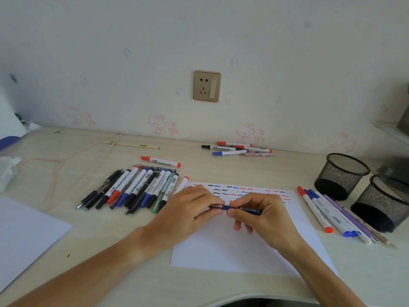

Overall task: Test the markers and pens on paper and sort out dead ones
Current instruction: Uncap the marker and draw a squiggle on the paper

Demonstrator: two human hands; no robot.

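I've got the blue pen (234, 208) level above the paper (239, 247), my left hand (188, 212) pinching its left end, my right hand (263, 214) gripping the barrel, fingers curled round it.

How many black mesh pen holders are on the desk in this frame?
2. One mesh pen holder stands at the right of the desk; the second mesh pen holder stands beside it, nearer the camera and partly cut off by the frame's right edge.
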